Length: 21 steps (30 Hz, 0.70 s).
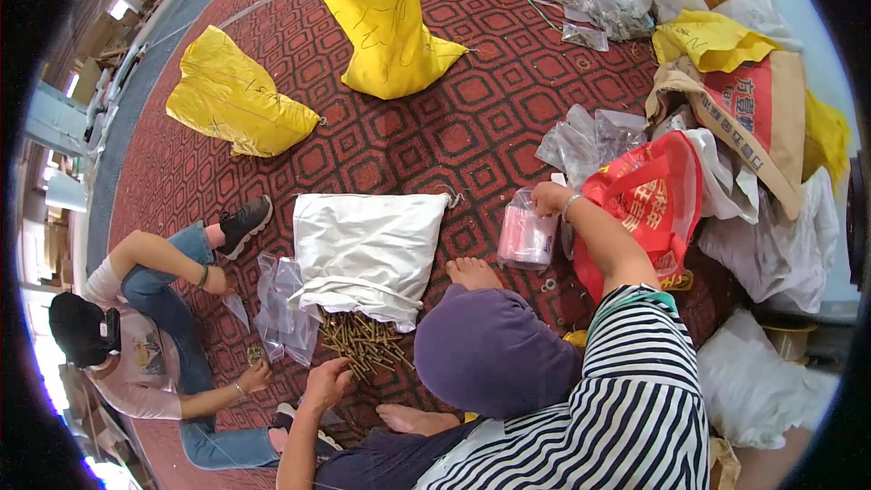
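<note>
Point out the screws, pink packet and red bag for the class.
Screws (363, 343), head view: middle of the pile.
Pink packet (524, 238), head view: middle of its visible face.
Red bag (646, 207), head view: its printed side.

The right hand (549, 200) touches a clear plastic packet (528, 238); the left hand (327, 387) is near brass-coloured screws (361, 343).

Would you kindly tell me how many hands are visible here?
4: the person's left hand by the brass-coloured fasteners, right hand at the clear packet, and the co-worker's upper hand and lower hand, both at left. None seems hidden.
</note>
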### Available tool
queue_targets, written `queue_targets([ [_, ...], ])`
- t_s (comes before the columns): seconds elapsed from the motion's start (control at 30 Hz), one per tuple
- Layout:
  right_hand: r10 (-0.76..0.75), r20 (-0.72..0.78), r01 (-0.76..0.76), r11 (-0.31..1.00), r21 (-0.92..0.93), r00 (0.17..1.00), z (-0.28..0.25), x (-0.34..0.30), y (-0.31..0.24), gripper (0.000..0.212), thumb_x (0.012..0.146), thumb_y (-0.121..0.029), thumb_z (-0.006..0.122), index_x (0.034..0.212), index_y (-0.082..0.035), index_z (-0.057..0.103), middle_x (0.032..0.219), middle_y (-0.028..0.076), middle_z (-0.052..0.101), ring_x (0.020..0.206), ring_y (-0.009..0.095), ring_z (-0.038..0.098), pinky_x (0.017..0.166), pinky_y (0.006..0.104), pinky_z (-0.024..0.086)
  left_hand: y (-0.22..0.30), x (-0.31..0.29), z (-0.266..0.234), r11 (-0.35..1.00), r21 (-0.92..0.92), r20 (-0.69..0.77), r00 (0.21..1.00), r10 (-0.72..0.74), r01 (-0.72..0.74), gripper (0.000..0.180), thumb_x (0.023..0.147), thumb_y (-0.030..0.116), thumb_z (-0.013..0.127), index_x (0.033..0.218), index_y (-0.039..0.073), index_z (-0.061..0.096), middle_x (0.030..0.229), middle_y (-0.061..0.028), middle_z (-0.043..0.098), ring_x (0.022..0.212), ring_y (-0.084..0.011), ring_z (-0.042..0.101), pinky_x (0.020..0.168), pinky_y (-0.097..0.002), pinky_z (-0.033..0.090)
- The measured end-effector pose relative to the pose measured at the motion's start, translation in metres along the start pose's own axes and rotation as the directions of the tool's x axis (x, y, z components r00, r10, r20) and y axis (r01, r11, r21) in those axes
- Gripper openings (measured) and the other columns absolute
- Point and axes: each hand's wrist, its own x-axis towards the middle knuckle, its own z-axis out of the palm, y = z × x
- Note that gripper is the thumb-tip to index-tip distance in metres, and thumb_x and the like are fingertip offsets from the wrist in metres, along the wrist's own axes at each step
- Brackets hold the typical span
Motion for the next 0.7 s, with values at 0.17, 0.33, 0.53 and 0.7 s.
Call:
queue_targets([
  [0.17,0.15,0.034,-0.149,0.989,-0.011,0.988,-0.005,-0.035,-0.066,0.021,0.061,-0.018,0.06,0.076,-0.006,0.069,0.068,0.01,0.065,0.057,0.025,0.058,0.056,0.036,0.048,-0.005,-0.021,-0.008,0.999,0.036,-0.012,0.999,-0.034,0.035,0.031,0.074,0.016,0.059,0.103,0.005,0.062,0.092,-0.0131,0.065,0.078,-0.031,0.062,0.068,-0.034,0.048],
  [0.33,0.135,-0.042,-0.134,0.99,0.034,0.99,-0.013,-0.097,-0.081,0.021,0.062,-0.019,0.058,0.074,-0.005,0.068,0.069,0.012,0.065,0.058,0.028,0.057,0.056,0.0373,0.048,0.009,-0.021,-0.01,0.999,0.024,0.004,1.0,-0.026,0.026,0.031,0.074,0.016,0.059,0.103,0.005,0.062,0.091,-0.0133,0.065,0.077,-0.0309,0.062,0.068,-0.0337,0.048],
  [0.53,-0.034,-0.16,0.041,0.998,0.041,0.987,-0.019,-0.122,-0.095,0.021,0.065,-0.02,0.055,0.069,-0.003,0.065,0.07,0.014,0.064,0.059,0.031,0.056,0.056,0.0397,0.047,-0.009,-0.031,-0.006,0.997,0.02,-0.035,0.997,0.069,-0.068,0.029,0.076,0.01,0.06,0.104,0.0,0.06,0.088,-0.0114,0.066,0.073,-0.0245,0.062,0.065,-0.0294,0.047],
  [0.7,0.127,-0.459,-0.048,0.982,0.181,0.879,0.023,-0.113,-0.08,0.021,0.067,-0.021,0.054,0.068,-0.003,0.063,0.069,0.014,0.063,0.058,0.032,0.056,0.056,0.0399,0.046,-0.007,-0.044,-0.01,0.999,0.034,-0.057,0.997,0.043,-0.042,0.029,0.076,0.011,0.06,0.103,0.0,0.061,0.09,-0.0113,0.066,0.074,-0.0247,0.062,0.066,-0.0292,0.048],
])
